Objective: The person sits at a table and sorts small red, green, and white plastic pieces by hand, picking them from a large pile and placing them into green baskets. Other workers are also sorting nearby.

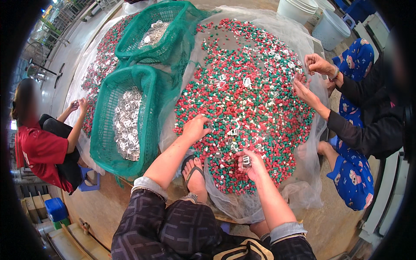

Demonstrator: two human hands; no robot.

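My right hand (255, 167) is closed around a small silver metal buckle (246, 161), held just above the near part of a wide spread of red, green and white pebble-like pieces (225, 99). To its left, my left hand (195, 129) hovers over the left edge of the same spread with its fingers curled in; what they pinch, if anything, is too small to make out. Loose metal buckles lie among the pieces, one buckle (234, 131) between my two hands and another buckle (247, 82) farther off.
Left of me, a green net-lined basket (97, 130) holds many metal buckles; a second green basket (125, 47) stands beyond it. White mesh sheeting (303, 190) lies under the spread. One person (368, 117) works at the right, another (47, 138) at the left. White buckles' far neighbours are plastic buckets (331, 30).
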